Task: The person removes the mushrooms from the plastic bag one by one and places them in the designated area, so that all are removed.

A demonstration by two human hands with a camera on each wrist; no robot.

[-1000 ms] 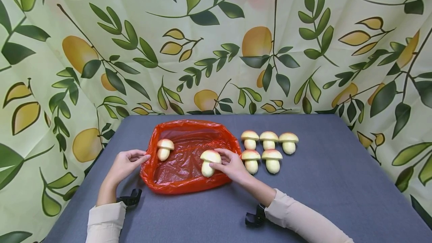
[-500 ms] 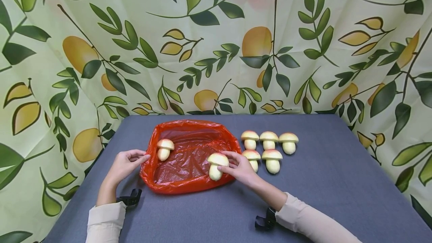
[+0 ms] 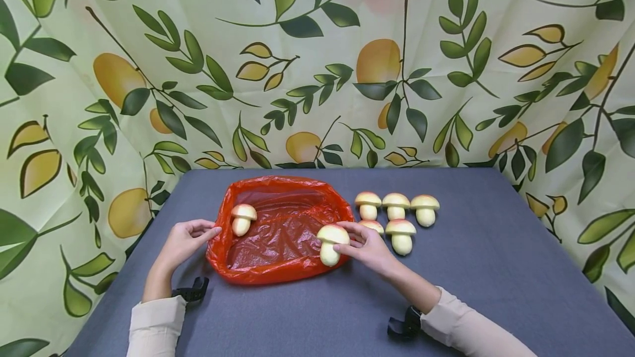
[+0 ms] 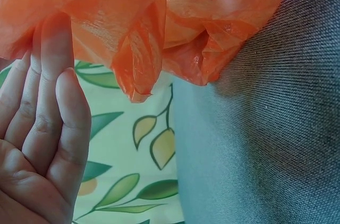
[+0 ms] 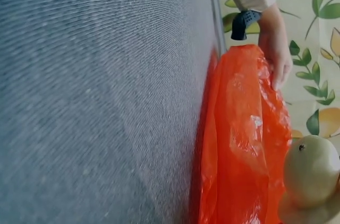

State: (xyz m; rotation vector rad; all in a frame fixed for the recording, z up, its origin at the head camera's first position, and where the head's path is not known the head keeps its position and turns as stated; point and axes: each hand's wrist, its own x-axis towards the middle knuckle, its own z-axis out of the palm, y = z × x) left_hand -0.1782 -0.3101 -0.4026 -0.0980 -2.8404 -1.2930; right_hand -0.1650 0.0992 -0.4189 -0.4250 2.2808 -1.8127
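My right hand (image 3: 369, 247) pinches a toy mushroom (image 3: 331, 244), pale with a reddish-topped cap, over the right front rim of a red plastic bag (image 3: 265, 275). Cap up and stem down, it hangs there; the right wrist view catches its pale stem (image 5: 312, 168). The bag lies spread open like a shallow tray, and another mushroom (image 3: 243, 219) lies inside at the left. At the bag's left rim, my left hand (image 3: 184, 242) holds the plastic with its fingertips. In the left wrist view the fingers (image 4: 48, 91) are fairly straight, their tips partly hidden by the film.
Several similar mushrooms stand in two rows right of the bag, among them one at the right end (image 3: 425, 209) and one nearer (image 3: 401, 236). Behind my right hand, another (image 3: 372, 226) is partly hidden. A leaf-patterned cloth (image 3: 317, 98) rises behind the grey table (image 3: 496, 280).
My right hand has moved right and slightly nearer with the mushroom, from inside the bag's outline to its right front rim. The left hand and bag have stayed put.
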